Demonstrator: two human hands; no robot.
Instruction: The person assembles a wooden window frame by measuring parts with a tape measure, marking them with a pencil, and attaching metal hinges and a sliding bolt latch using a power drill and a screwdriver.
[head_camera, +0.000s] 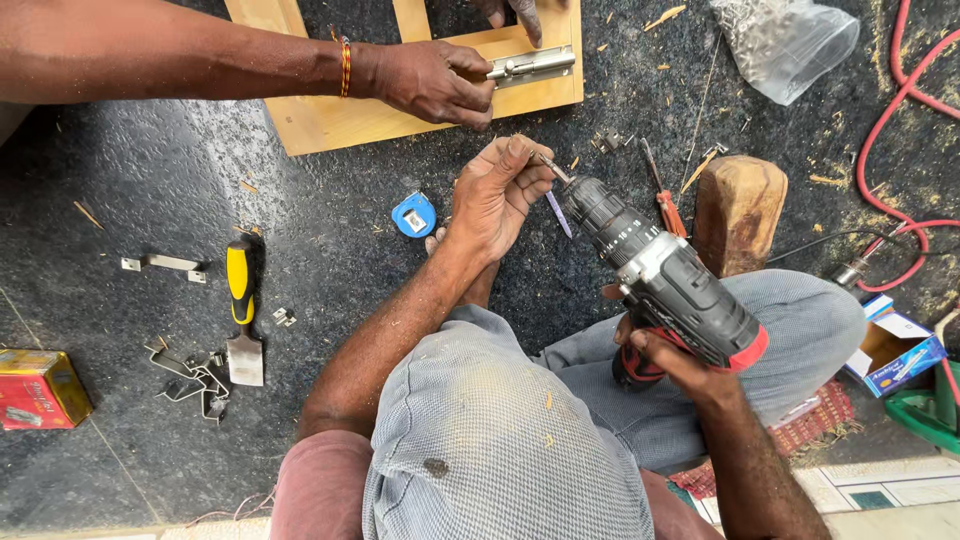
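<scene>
Right hand (670, 365) grips cordless drill (665, 285); left hand (495, 195) pinches its bit (552, 168) at chuck's 10 o'clock. Co-worker's hand (435, 82) clasps latch (532, 66) on wooden frame (350, 120).

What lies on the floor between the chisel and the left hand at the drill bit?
In the head view, a small blue tape measure lies on the dark floor between the yellow-handled chisel and the left hand.

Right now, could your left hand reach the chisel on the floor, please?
Probably yes: the left hand is busy at the drill tip, but only bare floor lies between it and the chisel.
</scene>
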